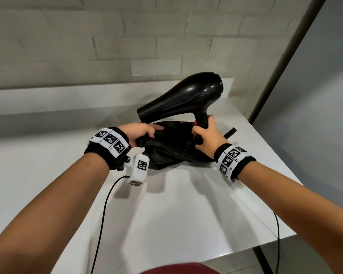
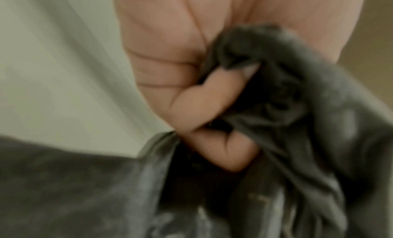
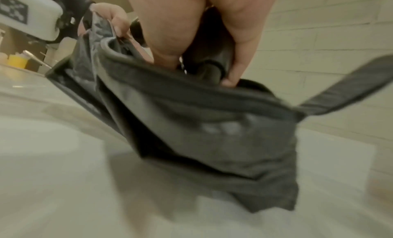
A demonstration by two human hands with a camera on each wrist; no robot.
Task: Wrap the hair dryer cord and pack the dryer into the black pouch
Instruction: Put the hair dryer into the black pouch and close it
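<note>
The glossy black hair dryer (image 1: 186, 95) stands handle-down over the mouth of the black pouch (image 1: 172, 147), its nozzle pointing left. My right hand (image 1: 205, 133) grips the dryer's handle (image 3: 210, 56), whose lower end sits inside the pouch opening. My left hand (image 1: 141, 133) pinches the left rim of the pouch (image 2: 276, 107), fingers (image 2: 204, 103) curled into the bunched fabric. In the right wrist view the pouch (image 3: 212, 137) hangs open just above the table, a flat strap (image 3: 351, 85) sticking out to its right. The cord is hidden, apart from dark loops inside the opening.
The white table (image 1: 176, 214) ends in an edge at the right and front. A tiled wall (image 1: 127, 46) stands behind, a dark post (image 1: 285, 56) at the right. Thin black sensor cables (image 1: 103, 214) trail from my wrists. A yellow container (image 3: 18, 61) sits far left.
</note>
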